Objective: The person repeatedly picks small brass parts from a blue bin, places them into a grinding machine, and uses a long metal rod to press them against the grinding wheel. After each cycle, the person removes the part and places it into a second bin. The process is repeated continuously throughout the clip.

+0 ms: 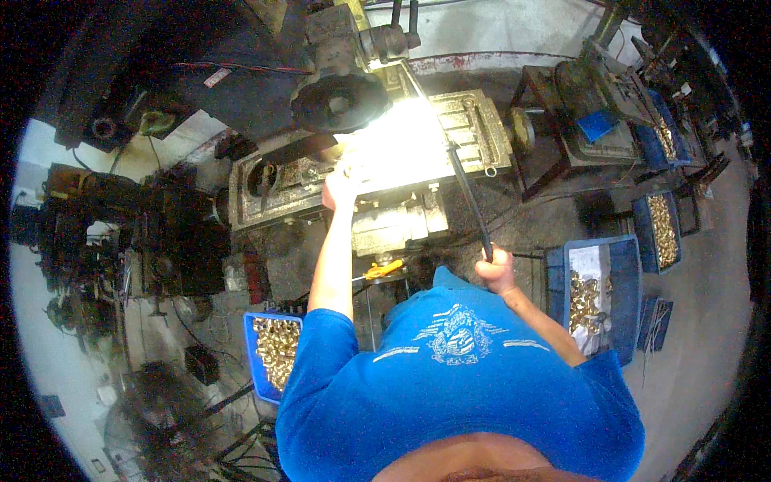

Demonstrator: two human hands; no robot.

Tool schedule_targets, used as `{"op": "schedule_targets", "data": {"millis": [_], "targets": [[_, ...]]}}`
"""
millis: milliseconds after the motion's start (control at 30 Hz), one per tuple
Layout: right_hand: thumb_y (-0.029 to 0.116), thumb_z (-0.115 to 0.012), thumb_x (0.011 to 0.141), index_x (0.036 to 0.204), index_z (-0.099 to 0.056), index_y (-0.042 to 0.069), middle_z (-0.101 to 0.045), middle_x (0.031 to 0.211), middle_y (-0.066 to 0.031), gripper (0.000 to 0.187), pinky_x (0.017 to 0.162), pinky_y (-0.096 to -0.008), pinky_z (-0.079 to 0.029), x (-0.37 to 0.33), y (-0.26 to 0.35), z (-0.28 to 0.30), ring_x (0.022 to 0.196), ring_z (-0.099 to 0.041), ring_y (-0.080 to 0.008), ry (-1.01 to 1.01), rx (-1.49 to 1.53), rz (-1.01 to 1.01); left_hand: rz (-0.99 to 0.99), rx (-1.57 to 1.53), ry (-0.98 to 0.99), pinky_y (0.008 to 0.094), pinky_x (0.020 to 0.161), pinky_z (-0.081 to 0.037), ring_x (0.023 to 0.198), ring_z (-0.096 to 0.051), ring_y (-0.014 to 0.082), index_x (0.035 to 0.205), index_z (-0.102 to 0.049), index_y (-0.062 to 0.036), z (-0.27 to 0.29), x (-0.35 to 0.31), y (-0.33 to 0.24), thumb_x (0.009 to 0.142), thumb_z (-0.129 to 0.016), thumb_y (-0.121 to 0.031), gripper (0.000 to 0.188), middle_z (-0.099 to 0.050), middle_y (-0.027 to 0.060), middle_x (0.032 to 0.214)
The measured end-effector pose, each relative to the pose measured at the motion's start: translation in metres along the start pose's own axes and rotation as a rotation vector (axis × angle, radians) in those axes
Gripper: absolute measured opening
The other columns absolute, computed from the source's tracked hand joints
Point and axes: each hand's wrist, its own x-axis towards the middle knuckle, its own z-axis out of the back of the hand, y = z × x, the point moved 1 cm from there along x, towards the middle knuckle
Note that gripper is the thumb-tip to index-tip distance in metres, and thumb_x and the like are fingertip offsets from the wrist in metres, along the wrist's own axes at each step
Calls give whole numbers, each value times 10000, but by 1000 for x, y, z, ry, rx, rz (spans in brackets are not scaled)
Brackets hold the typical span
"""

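My left hand (343, 189) reaches forward onto the brightly lit metal machine table (474, 128), just under the dark round machine head (339, 100). Glare hides what the fingers touch, so its hold cannot be read. My right hand (495, 267) is closed around the lower end of a long black lever (468, 194) that slants up to the machine table. My blue shirt fills the lower middle of the view.
A blue crate of brass parts (273, 353) sits low on my left. Another blue crate (594, 293) with brass parts stands on my right, with more crates (660, 229) beyond. A second machine (594, 96) stands at right; dark machinery (144, 233) crowds the left. A yellow-handled tool (384, 269) lies below the table.
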Motion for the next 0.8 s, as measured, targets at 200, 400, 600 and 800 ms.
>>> {"op": "schedule_targets", "data": {"millis": [200, 400, 600, 800], "targets": [[136, -536, 620, 603, -423, 64, -375, 540, -19, 135, 442, -315, -328, 3, 2, 2, 489, -370, -135, 56, 133, -50, 14, -33, -26, 383, 620, -485, 705, -631, 267, 779, -669, -124, -8, 6, 6, 645, -621, -565, 464, -643, 120, 731], [119, -525, 608, 580, -389, 70, -341, 561, 31, 147, 445, -270, -281, 4, 6, 3, 523, -319, -77, 70, 167, -53, 14, -15, -16, 387, 645, -488, 735, -633, 272, 772, -671, -94, -5, 4, 4, 663, -596, -580, 504, -649, 118, 769], [173, -512, 631, 606, -434, 57, -406, 519, -66, 142, 444, -351, -359, 4, 4, 1, 461, -408, -179, 47, 80, -59, 36, 41, -21, 412, 619, -482, 728, -616, 297, 835, -611, -200, 5, -4, -6, 719, -552, -511, 336, -636, 96, 762], [156, -516, 618, 573, -399, 66, -367, 526, -25, 155, 432, -319, -319, 4, 8, 3, 476, -360, -131, 60, 159, -60, -3, 40, -15, 411, 622, -482, 738, -617, 295, 848, -617, -206, 0, 0, 0, 714, -549, -530, 357, -637, 95, 768]]}}
